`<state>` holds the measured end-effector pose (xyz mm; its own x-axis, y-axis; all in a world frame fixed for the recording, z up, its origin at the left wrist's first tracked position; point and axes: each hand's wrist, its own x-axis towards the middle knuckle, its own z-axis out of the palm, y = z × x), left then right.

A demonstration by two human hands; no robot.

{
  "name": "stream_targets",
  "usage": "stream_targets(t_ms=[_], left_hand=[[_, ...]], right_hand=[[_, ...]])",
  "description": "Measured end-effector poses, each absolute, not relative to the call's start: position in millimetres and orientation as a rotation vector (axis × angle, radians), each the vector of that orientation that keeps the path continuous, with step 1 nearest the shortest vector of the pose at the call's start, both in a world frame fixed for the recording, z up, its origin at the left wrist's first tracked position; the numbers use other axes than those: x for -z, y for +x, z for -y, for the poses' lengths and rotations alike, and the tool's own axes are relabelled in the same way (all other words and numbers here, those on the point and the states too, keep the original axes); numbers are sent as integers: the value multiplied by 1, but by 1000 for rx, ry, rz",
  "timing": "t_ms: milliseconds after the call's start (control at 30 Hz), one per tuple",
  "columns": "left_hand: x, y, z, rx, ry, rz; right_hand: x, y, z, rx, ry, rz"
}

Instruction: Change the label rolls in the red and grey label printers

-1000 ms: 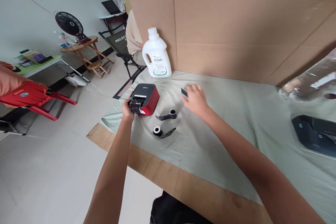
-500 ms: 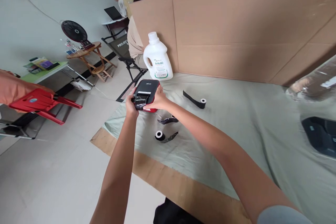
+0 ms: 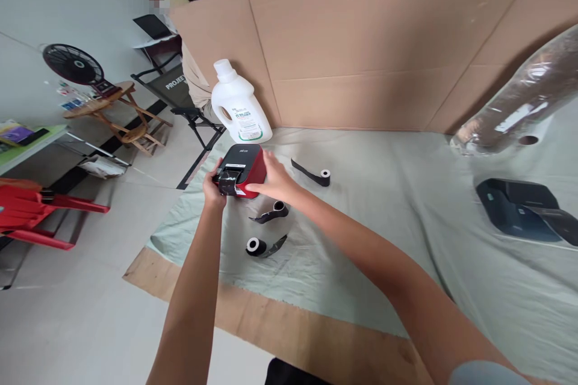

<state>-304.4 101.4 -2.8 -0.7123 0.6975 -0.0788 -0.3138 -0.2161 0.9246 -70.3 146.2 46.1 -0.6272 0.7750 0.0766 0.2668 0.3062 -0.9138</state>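
A small black-and-red label printer [image 3: 241, 158] is at the far left of the cloth, in front of the white bottle. A strip of shiny black label hangs from its front slot. My left hand [image 3: 214, 187] is closed on its left side, fingers partly hidden. My right hand [image 3: 275, 179] is at the red right side, thumb and fingers spread apart; the thumb tip seems to touch the front corner. Near it lie black label rolls with loose tails: one roll [image 3: 280, 209] just below, another roll [image 3: 256, 246] closer to me, and a third roll [image 3: 324, 178] to the right.
A white detergent bottle [image 3: 244, 105] stands before a tall cardboard panel [image 3: 343, 42]. To the right lie a dark device [image 3: 519, 207] and a plastic-wrapped bundle [image 3: 510, 102]. A wooden board edge [image 3: 289, 319] borders the cloth. Beyond are a person, a folding chair [image 3: 167, 84] and a fan [image 3: 74, 64].
The printer has come down and turned, so its red right side shows. My right hand has loosened from its top and front and its fingers have spread. The view has swung right.
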Motion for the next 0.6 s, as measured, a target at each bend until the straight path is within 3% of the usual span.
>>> stream_targets(t_ms=[100, 167, 433, 600], left_hand=[[11, -305, -76, -1999, 585, -1761], [21, -305, -46, -1816, 764, -2093], [46, -297, 38, -1015, 1050, -2555], [47, -296, 39, -1070, 1077, -2542]], right_hand=[[-33, 10, -148, -747, -1003, 2077], [-17, 54, -157, -594, -1205, 2084], [27, 69, -163, -820, -1269, 1965], [14, 105, -128, -850, -1180, 1760]])
